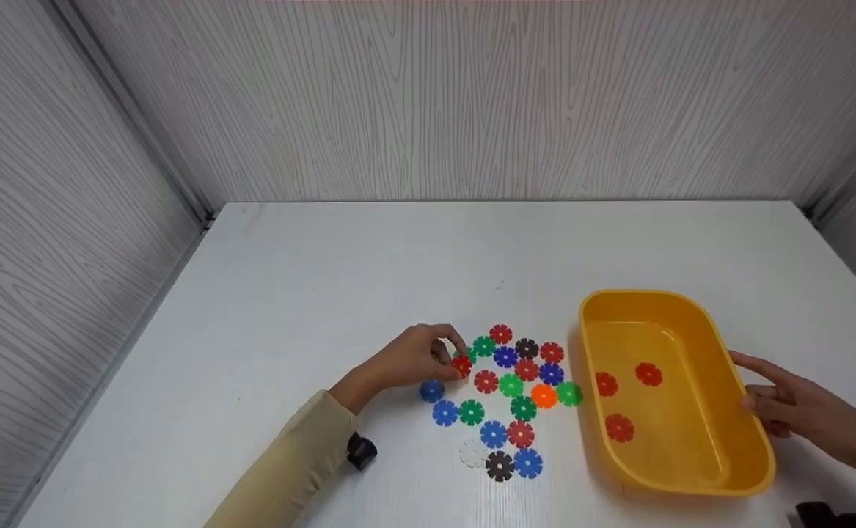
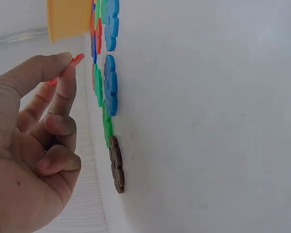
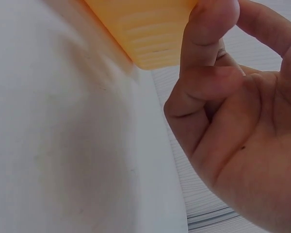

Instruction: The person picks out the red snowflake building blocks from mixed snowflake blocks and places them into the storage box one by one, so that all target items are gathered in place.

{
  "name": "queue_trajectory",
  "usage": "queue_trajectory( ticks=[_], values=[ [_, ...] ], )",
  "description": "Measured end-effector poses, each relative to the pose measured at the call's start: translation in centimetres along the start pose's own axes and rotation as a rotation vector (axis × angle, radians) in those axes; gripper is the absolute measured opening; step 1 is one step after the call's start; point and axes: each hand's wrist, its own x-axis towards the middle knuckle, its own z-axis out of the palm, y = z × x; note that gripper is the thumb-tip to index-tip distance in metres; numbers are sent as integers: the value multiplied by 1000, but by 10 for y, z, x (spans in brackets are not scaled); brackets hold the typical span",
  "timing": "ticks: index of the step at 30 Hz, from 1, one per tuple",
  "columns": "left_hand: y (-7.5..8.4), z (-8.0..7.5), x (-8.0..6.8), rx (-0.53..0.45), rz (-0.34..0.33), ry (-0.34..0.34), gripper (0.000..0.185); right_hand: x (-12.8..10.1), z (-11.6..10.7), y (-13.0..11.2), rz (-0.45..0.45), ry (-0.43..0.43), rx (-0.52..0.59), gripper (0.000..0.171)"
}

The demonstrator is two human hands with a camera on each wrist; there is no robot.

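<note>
In the head view my left hand (image 1: 414,357) pinches a red notched plastic disc (image 1: 461,366) between thumb and fingertips, at the left edge of a group of discs. The left wrist view shows that disc (image 2: 77,59) edge-on at the fingertips, the other fingers curled beneath. My right hand (image 1: 813,411) holds the right side of a yellow plastic tub (image 1: 754,447), its thumb and index finger at the rim. In the right wrist view, its lower fingers bend toward the palm below the tub's wall (image 3: 153,34). Several red discs (image 1: 648,374) lie inside the tub.
Notched discs in blue (image 1: 444,413), green (image 1: 471,412), red (image 1: 521,434), orange (image 1: 543,396), black (image 1: 499,466) and white (image 1: 474,453) lie flat left of the tub. The white table (image 1: 310,279) meets wood-grain panels (image 1: 428,103) behind and at the sides.
</note>
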Motion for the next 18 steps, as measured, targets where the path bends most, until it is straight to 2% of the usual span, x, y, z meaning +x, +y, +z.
queue_trajectory(
  ticks=[8,18],
  values=[
    [2,-3,-4,-205,38,-5,31,0,1,-1,68,8,24,85],
    [14,-1,-1,-398,90,-6,33,0,0,-1,43,4,24,83]
  ],
)
